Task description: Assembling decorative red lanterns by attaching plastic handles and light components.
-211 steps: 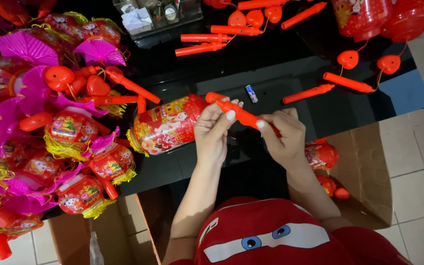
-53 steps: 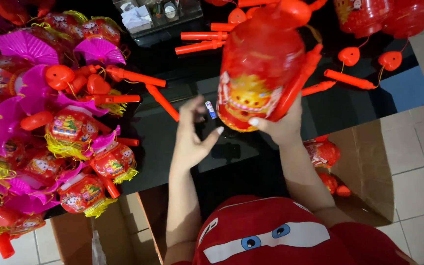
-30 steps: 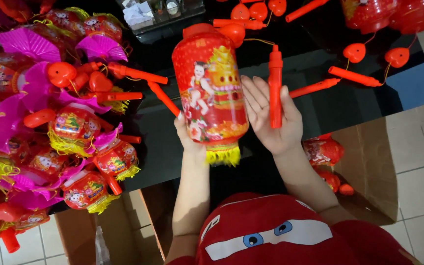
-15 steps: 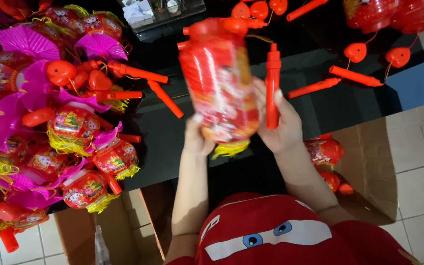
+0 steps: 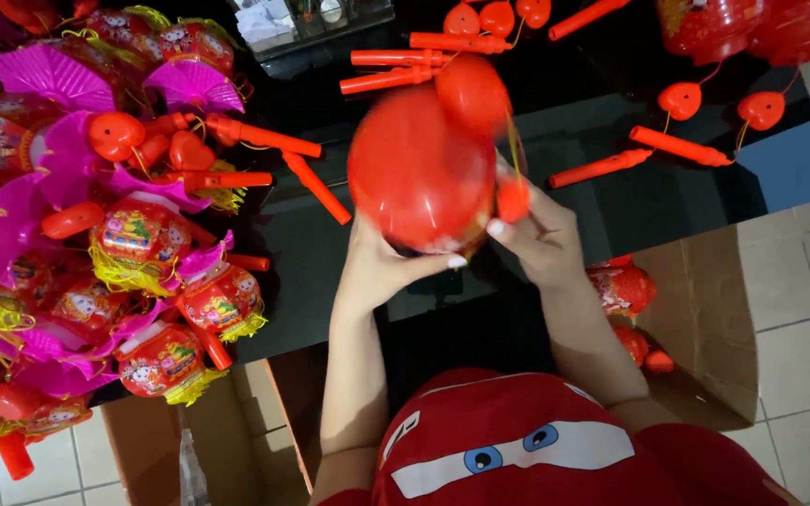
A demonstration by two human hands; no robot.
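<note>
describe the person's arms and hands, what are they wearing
Both forearms are bare, with no sleeves, gloves, watch or bracelets showing. The left hand and right hand have pale, light-painted fingernails. A red top with a cartoon-eyes print shows below.

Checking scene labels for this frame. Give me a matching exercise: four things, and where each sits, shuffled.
Things:
1. red lantern
2. pink fans
3. cardboard box
4. heart pieces on strings

Places:
A. top left, in the pile of finished lanterns
B. on the floor to the right of the person, lanterns inside
C. on the dark table, top right
D. held up between left hand and right hand

Pairs: 1-D, 2-A, 3-B, 4-C
</note>
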